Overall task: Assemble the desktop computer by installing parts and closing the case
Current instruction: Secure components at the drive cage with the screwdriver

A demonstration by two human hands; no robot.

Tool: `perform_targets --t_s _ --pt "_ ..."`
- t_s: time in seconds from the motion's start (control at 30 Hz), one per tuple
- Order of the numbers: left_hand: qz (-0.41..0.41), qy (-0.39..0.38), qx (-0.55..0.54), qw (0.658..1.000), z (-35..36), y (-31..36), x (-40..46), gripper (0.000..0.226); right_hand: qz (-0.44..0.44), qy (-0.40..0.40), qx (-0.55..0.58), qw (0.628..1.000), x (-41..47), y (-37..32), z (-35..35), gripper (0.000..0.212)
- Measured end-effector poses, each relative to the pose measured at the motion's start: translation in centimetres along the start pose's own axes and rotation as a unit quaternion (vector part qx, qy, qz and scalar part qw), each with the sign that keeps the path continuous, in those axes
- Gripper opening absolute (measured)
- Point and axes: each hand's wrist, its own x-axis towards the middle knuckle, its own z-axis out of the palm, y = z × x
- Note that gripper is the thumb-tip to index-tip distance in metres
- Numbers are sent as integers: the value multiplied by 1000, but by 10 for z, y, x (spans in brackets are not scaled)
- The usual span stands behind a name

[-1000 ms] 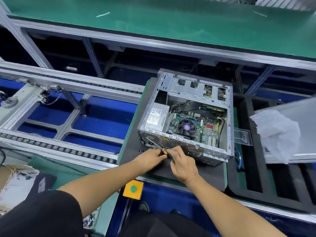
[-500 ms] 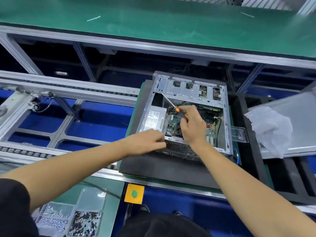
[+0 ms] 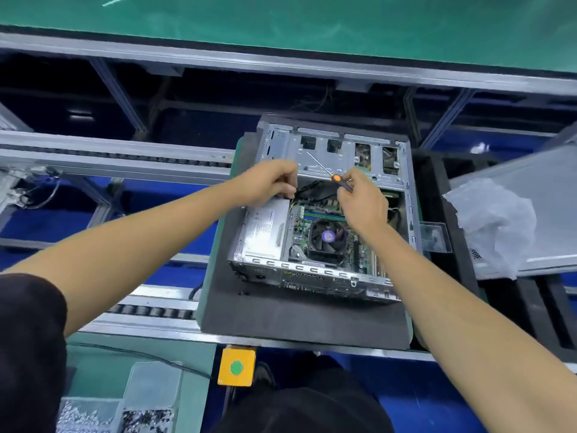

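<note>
Nearest, bottom left: clear screw bins (image 3: 118,414) w/ silvery and dark screws, on a green table (image 3: 93,364). Beside them, a yellow box w/ green button (image 3: 236,367) hangs at the conveyor edge. Next out, a dark foam pad (image 3: 296,317) carries the PC case (image 3: 324,214), side panel off, open side up. Inside: PSU (image 3: 265,229) at left, fan (image 3: 327,237) mid-board, motherboard (image 3: 321,214) around it, drive cage (image 3: 343,154) along the far side. Both forearms reach in from below. Left hand (image 3: 268,182) is clenched over the PSU's far end, fingers curled at black cables (image 3: 312,185); can't tell exactly what it pinches. Right hand (image 3: 362,201) grips a screwdriver (image 3: 331,173) by its orange-black handle, shaft angled up-left, tip over the drive cage. Right of the case: a clear plastic piece (image 3: 435,237), then black foam tray (image 3: 530,307) w/ a grey panel (image 3: 546,198) partly under crumpled plastic wrap (image 3: 496,223). Left: roller rails (image 3: 109,157). Farthest, a green belt (image 3: 312,23) across the top.
</note>
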Motion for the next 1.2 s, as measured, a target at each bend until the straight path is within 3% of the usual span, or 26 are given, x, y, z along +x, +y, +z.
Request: perform_targets --t_s 0.2,0.33,0.53,0.8,1.03,1.13,1.2 --pt "12 -96 90 991 -11 -14 33 15 -51 0 -30 998 52 7 0 7" --pt "13 -129 109 985 -17 -22 46 12 -152 -4 -40 988 88 1 3 15" --pt "22 -161 81 983 -23 -23 56 10 -140 -50 17 989 125 4 16 16" --pt "-31 -106 -139 984 -23 -21 84 13 -81 -48 125 988 137 16 33 16" --pt "-49 -51 -128 989 -17 -14 107 10 -70 -43 234 969 138 19 30 8" --pt "-54 -8 -111 992 -12 -7 117 12 -32 -3 346 938 137 18 22 17" --pt "-52 27 -91 994 -9 -5 124 10 -5 28 356 934 139 23 13 22"
